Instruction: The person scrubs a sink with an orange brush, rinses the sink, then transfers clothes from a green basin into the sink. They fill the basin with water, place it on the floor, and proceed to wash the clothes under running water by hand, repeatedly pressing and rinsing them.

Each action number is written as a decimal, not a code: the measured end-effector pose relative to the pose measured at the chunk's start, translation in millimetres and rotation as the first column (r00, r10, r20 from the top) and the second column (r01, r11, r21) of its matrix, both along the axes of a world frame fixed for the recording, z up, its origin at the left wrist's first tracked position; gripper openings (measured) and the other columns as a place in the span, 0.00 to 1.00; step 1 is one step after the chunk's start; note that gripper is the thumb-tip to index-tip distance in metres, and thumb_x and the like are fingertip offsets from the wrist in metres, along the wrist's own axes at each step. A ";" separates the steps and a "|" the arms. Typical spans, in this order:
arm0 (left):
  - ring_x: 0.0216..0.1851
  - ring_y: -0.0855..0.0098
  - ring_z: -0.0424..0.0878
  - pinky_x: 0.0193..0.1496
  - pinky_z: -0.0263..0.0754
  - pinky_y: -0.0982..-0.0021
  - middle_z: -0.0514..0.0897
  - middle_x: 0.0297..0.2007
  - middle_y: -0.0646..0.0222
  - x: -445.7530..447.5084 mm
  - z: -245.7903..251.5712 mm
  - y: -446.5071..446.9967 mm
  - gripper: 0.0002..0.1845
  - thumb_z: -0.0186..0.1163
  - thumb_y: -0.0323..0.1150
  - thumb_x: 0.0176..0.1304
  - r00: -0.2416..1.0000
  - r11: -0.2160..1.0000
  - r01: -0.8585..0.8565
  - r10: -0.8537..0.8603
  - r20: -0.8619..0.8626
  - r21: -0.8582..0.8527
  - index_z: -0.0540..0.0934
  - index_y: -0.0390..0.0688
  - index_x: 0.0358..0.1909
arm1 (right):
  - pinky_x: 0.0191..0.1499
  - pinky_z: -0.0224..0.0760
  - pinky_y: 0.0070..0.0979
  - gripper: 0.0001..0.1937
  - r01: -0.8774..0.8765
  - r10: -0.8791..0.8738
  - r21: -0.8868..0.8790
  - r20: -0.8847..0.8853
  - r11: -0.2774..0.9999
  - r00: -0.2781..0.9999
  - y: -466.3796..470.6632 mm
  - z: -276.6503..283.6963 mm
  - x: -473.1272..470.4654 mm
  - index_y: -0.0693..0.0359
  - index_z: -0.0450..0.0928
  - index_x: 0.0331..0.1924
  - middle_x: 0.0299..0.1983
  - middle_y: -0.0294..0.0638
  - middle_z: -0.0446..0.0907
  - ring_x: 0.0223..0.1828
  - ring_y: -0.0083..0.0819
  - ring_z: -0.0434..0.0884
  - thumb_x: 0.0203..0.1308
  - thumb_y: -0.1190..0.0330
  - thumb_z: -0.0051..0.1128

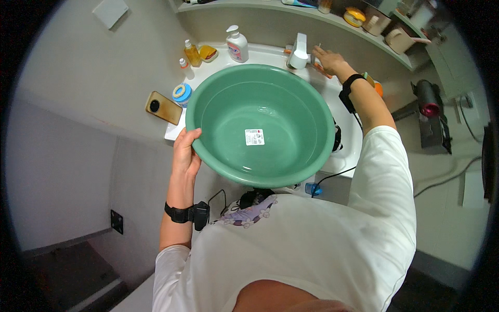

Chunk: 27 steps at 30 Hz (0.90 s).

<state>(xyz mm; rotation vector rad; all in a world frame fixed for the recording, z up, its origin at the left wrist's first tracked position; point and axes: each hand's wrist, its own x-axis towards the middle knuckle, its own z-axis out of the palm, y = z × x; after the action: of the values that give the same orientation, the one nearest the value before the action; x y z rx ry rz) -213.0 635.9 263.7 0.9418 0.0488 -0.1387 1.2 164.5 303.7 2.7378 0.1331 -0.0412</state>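
Note:
A large round green plastic basin (230,117) rests over the white washbasin (351,136), tilted a little towards me. Inside, a white label (254,137) with print sits on its bottom. Bright glints and a faint line round the wall show in it; whether it holds water I cannot tell for sure. My left hand (187,152) grips its rim at the left, thumb on top. Beside the white faucet (298,54) my right hand (330,62) is stretched out, fingers extended, with nothing held. Contact with the faucet is unclear. Dark cloth (337,138) shows partly behind the basin's right side.
Along the washbasin's back and left edge stand a pump bottle (237,46), an amber spray bottle (192,54), a small spray bottle (187,69) and a blue jar (182,94). A gold phone (165,109) lies at the left corner. A shelf (273,5) runs above; a hair dryer (429,101) hangs right.

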 end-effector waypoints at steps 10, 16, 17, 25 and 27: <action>0.43 0.71 0.81 0.49 0.79 0.69 0.81 0.45 0.62 22.0 33.2 -29.5 0.17 0.57 0.26 0.61 0.988 0.999 -0.035 0.036 -0.151 0.014 0.74 0.33 0.52 | 0.69 0.61 0.44 0.38 0.067 -0.061 0.127 -0.056 0.990 0.997 -71.8 -25.2 13.5 0.41 0.48 0.74 0.77 0.28 0.44 0.71 0.39 0.62 0.61 0.76 0.48; 0.40 0.72 0.81 0.46 0.80 0.72 0.81 0.43 0.62 42.9 38.1 -37.4 0.15 0.58 0.26 0.61 0.985 1.000 0.011 -0.011 -0.173 0.000 0.74 0.33 0.49 | 0.71 0.60 0.40 0.37 0.134 -0.111 0.140 -0.157 0.981 0.981 -77.6 -26.3 28.5 0.40 0.47 0.74 0.78 0.26 0.41 0.73 0.38 0.59 0.63 0.77 0.45; 0.40 0.73 0.81 0.46 0.80 0.72 0.81 0.43 0.62 43.0 39.4 -37.9 0.15 0.58 0.26 0.61 0.984 1.000 -0.005 0.006 -0.176 0.009 0.74 0.33 0.49 | 0.71 0.60 0.40 0.37 0.134 -0.110 0.136 -0.168 0.982 0.980 -78.7 -25.8 28.1 0.40 0.47 0.74 0.78 0.26 0.40 0.73 0.38 0.59 0.63 0.77 0.45; 0.36 0.75 0.81 0.44 0.80 0.74 0.81 0.38 0.64 46.5 43.9 -41.2 0.12 0.59 0.26 0.61 0.983 1.000 -0.009 0.008 -0.185 -0.007 0.75 0.33 0.46 | 0.73 0.53 0.49 0.36 0.152 -0.125 0.171 -0.160 0.973 0.979 -88.4 -29.1 29.1 0.37 0.45 0.75 0.78 0.24 0.40 0.74 0.39 0.58 0.66 0.76 0.39; 0.36 0.75 0.81 0.43 0.80 0.75 0.81 0.38 0.64 45.9 43.9 -40.4 0.12 0.59 0.26 0.61 0.981 1.000 -0.004 0.004 -0.194 0.002 0.75 0.34 0.45 | 0.73 0.53 0.49 0.36 0.198 -0.170 0.130 -0.196 0.972 0.966 -88.6 -30.6 30.5 0.38 0.45 0.75 0.78 0.24 0.40 0.74 0.39 0.57 0.65 0.77 0.40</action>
<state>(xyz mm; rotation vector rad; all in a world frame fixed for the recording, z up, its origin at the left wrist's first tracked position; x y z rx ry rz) -167.1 595.5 307.6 0.9276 0.2308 -0.2267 31.7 75.9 273.0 2.8831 -0.0718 -0.3508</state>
